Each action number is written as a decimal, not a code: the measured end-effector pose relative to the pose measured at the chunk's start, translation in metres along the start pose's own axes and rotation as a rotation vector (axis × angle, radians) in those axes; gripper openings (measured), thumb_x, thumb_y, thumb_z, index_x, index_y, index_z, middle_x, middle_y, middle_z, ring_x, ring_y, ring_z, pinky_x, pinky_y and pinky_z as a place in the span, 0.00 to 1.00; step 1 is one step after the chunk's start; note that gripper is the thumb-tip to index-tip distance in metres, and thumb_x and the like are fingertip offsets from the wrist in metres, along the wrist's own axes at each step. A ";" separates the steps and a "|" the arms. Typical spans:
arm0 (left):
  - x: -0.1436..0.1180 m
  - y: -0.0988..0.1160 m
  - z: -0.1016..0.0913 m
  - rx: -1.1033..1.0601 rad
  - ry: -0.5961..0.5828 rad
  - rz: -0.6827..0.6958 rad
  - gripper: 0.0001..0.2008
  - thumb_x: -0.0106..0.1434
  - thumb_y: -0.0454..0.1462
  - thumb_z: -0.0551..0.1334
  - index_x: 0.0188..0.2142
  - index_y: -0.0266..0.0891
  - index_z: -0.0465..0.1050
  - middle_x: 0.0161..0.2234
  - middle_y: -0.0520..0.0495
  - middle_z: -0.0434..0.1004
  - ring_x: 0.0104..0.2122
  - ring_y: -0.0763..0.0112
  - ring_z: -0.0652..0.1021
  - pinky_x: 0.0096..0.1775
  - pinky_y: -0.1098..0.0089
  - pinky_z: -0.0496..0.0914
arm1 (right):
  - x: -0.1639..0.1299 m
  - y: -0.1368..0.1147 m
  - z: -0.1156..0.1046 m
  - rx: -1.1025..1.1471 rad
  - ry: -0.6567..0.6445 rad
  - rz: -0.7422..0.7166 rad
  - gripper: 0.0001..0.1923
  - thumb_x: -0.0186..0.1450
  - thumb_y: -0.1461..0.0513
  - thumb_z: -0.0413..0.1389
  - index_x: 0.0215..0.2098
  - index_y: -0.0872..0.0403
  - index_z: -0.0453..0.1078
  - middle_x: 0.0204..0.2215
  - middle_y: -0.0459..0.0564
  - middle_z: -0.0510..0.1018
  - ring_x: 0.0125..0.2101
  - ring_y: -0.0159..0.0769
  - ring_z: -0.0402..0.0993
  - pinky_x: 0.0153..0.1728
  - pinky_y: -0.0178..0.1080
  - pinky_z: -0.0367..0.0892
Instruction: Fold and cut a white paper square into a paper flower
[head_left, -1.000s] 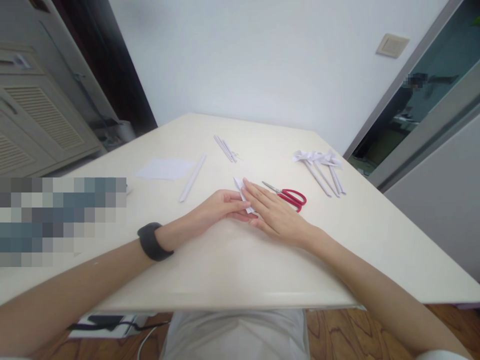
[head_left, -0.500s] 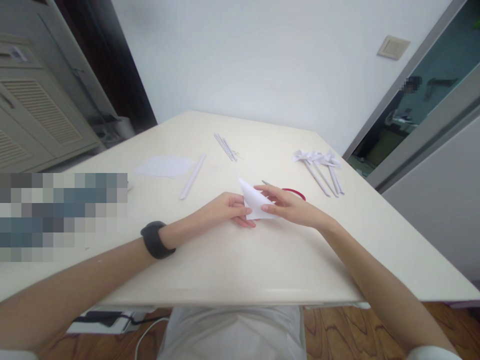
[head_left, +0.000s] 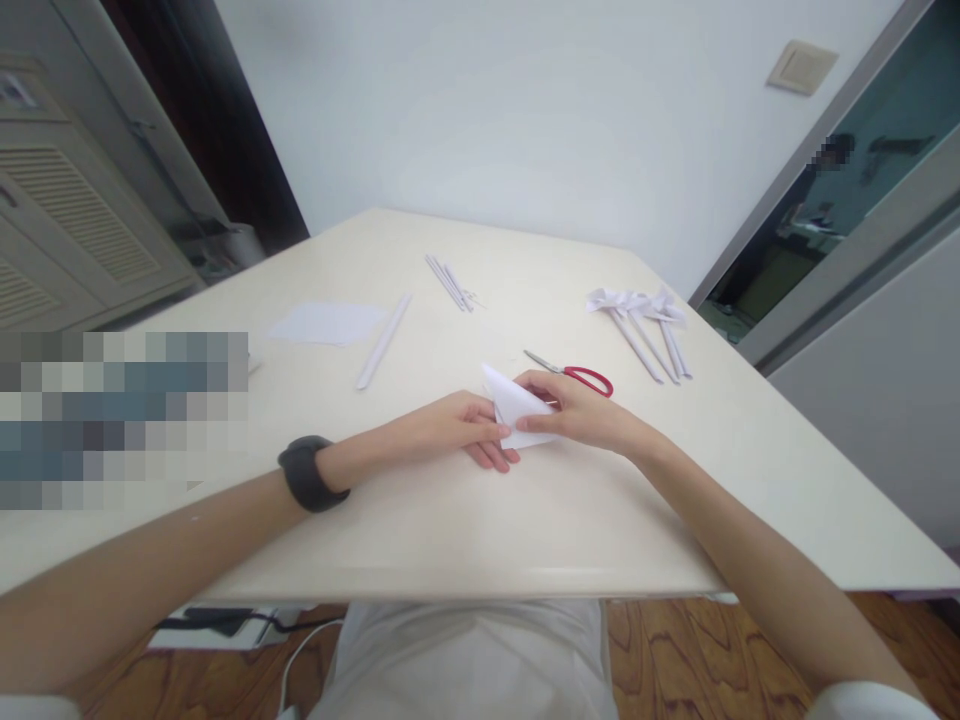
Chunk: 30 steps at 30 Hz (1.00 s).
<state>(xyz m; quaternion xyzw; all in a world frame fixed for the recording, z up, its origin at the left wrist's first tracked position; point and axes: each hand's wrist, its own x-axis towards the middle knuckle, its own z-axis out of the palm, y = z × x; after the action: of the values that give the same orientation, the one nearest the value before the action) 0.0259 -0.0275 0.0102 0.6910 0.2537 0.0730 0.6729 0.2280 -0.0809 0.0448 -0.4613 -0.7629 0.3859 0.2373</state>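
Observation:
A folded white paper piece [head_left: 516, 405] with a pointed tip is held just above the cream table [head_left: 465, 520] near its middle. My left hand [head_left: 457, 428], with a dark band on its wrist, pinches the paper's left edge. My right hand [head_left: 581, 412] grips the paper's right side with thumb and fingers. Red-handled scissors [head_left: 574, 373] lie on the table just behind my right hand.
A rolled white paper stick [head_left: 384, 340] and a flat white sheet [head_left: 327, 323] lie to the left. Several thin sticks [head_left: 448, 282] lie further back. Folded paper shapes on sticks [head_left: 645, 320] rest at the right. A cabinet [head_left: 67, 220] stands at the left.
My right hand lifted from pressing the paper flat on the table. Both hands now hold the folded paper raised and tilted; the scissors show again behind it.

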 end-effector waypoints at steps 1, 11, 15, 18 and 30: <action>0.000 0.000 0.000 0.003 -0.008 0.005 0.14 0.60 0.43 0.59 0.40 0.34 0.71 0.39 0.38 0.79 0.35 0.64 0.80 0.39 0.66 0.73 | 0.000 0.000 0.000 0.005 0.005 0.000 0.13 0.59 0.62 0.55 0.43 0.53 0.65 0.38 0.47 0.72 0.38 0.36 0.69 0.35 0.37 0.64; 0.001 -0.001 -0.002 -0.039 -0.035 0.017 0.09 0.55 0.40 0.64 0.34 0.36 0.72 0.36 0.42 0.80 0.34 0.66 0.80 0.36 0.69 0.73 | 0.002 0.000 0.002 -0.016 0.078 0.037 0.12 0.59 0.60 0.54 0.42 0.53 0.65 0.37 0.48 0.72 0.39 0.38 0.69 0.36 0.38 0.63; 0.000 0.000 -0.001 -0.014 -0.038 0.017 0.10 0.54 0.40 0.64 0.33 0.35 0.73 0.35 0.42 0.80 0.33 0.66 0.80 0.36 0.68 0.74 | 0.004 0.000 0.002 -0.027 0.107 0.021 0.11 0.59 0.60 0.55 0.40 0.54 0.65 0.38 0.48 0.72 0.39 0.38 0.69 0.36 0.37 0.63; 0.000 0.002 0.000 0.017 -0.037 0.011 0.12 0.55 0.42 0.63 0.33 0.35 0.73 0.35 0.41 0.80 0.33 0.66 0.80 0.37 0.68 0.74 | 0.004 0.001 0.002 -0.030 0.120 0.020 0.11 0.58 0.60 0.55 0.39 0.53 0.65 0.39 0.48 0.72 0.39 0.37 0.69 0.36 0.37 0.62; -0.001 0.003 0.001 0.024 -0.029 0.007 0.13 0.54 0.43 0.64 0.33 0.34 0.74 0.34 0.41 0.80 0.33 0.65 0.80 0.38 0.66 0.74 | 0.003 -0.002 0.002 -0.057 0.127 0.037 0.12 0.58 0.60 0.56 0.41 0.53 0.66 0.38 0.47 0.72 0.37 0.36 0.68 0.34 0.37 0.62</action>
<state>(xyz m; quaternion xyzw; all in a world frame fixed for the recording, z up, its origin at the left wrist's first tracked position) 0.0260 -0.0288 0.0137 0.7009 0.2424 0.0625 0.6679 0.2237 -0.0796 0.0455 -0.5053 -0.7484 0.3383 0.2650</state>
